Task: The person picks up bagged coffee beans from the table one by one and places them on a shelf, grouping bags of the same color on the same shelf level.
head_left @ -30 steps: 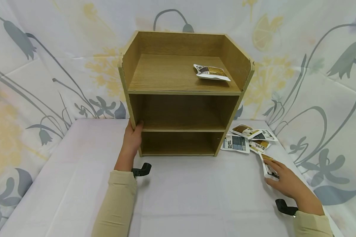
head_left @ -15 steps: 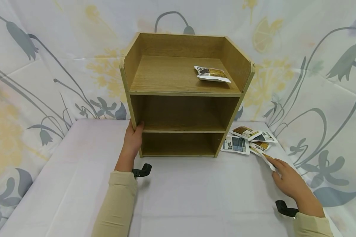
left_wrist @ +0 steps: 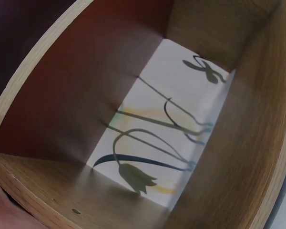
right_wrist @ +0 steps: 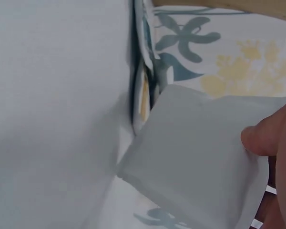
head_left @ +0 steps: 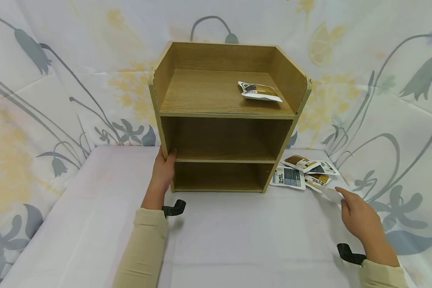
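A wooden shelf unit (head_left: 227,116) with three levels stands at the back of the table. My left hand (head_left: 163,170) grips its left side panel, thumb at the front edge; in the left wrist view part of that hand shows beside the wooden panel (left_wrist: 33,200). On the right, my right hand (head_left: 361,218) pinches a packet (head_left: 331,195) by its edge, and the right wrist view shows the packet's plain white side (right_wrist: 195,152) with the thumb on it. Several printed packets (head_left: 289,177) lie just beyond that hand. One more packet (head_left: 261,91) rests on the top shelf.
A white cloth (head_left: 237,240) covers the table. Floral fabric (head_left: 381,100) hangs as walls behind and at both sides, close to my right hand. The packets lie overlapping beside the shelf's lower right corner.
My right hand has lifted the packet and turned it, so that its plain white side now shows instead of the printed one. The left hand stays on the shelf unit.
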### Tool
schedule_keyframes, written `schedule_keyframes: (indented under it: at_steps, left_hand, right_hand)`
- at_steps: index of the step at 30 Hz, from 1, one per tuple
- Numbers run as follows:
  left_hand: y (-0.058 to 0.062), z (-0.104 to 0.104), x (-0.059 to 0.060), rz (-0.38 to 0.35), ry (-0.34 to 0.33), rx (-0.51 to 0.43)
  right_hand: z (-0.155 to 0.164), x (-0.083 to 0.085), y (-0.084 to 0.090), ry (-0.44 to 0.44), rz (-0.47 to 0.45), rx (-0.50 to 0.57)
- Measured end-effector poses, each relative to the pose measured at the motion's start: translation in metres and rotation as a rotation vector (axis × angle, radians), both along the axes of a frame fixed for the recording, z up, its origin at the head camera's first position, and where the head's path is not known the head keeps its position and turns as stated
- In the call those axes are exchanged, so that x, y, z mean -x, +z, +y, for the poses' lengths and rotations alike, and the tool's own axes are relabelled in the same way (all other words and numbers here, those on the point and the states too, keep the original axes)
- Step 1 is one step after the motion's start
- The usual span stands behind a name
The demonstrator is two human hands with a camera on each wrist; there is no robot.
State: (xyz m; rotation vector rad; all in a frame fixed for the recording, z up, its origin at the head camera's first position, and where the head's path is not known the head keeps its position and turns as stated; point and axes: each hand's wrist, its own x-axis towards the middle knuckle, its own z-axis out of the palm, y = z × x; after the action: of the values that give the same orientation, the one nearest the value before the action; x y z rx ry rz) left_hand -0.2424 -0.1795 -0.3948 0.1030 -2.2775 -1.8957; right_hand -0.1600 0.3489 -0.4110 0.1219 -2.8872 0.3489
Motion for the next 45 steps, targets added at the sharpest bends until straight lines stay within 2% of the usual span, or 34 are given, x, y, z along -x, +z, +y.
schedule_keyframes:
  at_steps: [4,11,21,29,45]
  left_hand:
    - [0.0,0.001,0.001,0.012,0.002,0.008]
    - [0.001,0.001,-0.001,0.022,0.006,0.028]
    - [0.0,0.001,-0.002,0.015,0.033,0.024]
    - [0.001,0.002,-0.003,0.02,0.023,0.018]
    - [0.0,0.002,-0.003,0.025,0.004,0.048]
  right_hand:
    - [-0.002,-0.001,0.009,-0.019,0.02,-0.002]
    - [-0.01,0.0,0.026,0.002,0.067,0.011]
    - [-0.03,-0.002,0.054,0.071,0.231,0.033]
    - [-0.045,-0.004,0.067,0.137,0.352,0.075]
    - [-0.067,-0.015,0.089,0.181,0.392,0.12]
